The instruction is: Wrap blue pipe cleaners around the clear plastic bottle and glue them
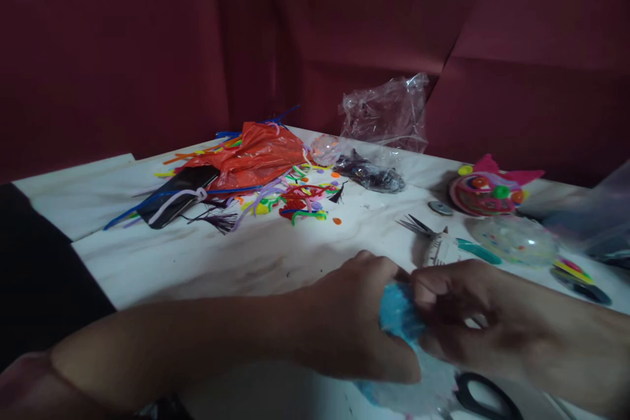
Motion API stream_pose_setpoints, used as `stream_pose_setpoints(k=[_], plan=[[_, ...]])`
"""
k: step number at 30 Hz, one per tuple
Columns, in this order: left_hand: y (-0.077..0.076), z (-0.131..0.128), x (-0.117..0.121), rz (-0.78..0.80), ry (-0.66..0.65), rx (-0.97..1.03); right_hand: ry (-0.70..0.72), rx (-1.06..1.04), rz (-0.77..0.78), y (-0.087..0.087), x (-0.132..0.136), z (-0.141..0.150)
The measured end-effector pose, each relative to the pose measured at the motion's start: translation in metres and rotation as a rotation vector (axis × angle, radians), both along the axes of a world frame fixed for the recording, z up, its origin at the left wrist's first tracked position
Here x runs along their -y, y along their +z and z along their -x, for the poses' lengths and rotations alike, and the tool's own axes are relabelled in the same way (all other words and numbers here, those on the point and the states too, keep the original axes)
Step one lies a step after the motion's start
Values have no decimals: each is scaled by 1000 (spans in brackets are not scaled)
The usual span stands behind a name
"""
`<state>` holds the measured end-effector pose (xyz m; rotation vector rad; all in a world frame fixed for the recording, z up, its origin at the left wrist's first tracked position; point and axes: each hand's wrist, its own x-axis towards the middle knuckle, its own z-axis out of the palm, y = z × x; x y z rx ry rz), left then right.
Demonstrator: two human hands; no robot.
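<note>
My left hand (367,321) reaches in from the left, its fingers and thumb wrapped round a blue and whitish crinkled piece (398,312) whose kind I cannot make out. My right hand (472,315) meets it from the right, fingers curled in a pinch against the same piece. What lies between the right fingertips is partly hidden. Beneath both hands the pale lower part spreads towards the bottom edge. Close below the right hand is a black scissors handle (485,400); the blades are not clearly visible.
An orange plastic bag (256,157) lies amid pipe cleaners, tassels and small coloured bits. Clear plastic bags (384,115) stand behind. On the right are a decorated pink mask-like piece (492,187), teal-handled scissors (477,251), a small white bottle (441,251) and a translucent dome (516,241).
</note>
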<state>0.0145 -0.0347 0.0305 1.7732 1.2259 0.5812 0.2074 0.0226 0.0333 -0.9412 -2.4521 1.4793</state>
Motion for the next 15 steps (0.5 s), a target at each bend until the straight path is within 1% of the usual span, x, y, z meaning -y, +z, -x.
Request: stream_pose_setpoints(k=[2,4,5,8,10,12,15], plan=[[0,0,1,4,-1,12,31,-37,148,3,-2,-1],[0,-1,1,5,3,13,45,-61,218,1,-4,-3],[0,-1,1,3,6,9,55,-57,214,-3,-6,-5],[1,-1,1,4,11,-7,58,-17,90,-16,-10,-9],[1,-1,0,10,17,10,51,-2,14,-22,-12,-10],[1,-1,0,22,14,38,58,17,-28,-22,-12,-9],[-1,-2,0,50,18,77,55,22,-50,-14,-12,-4]])
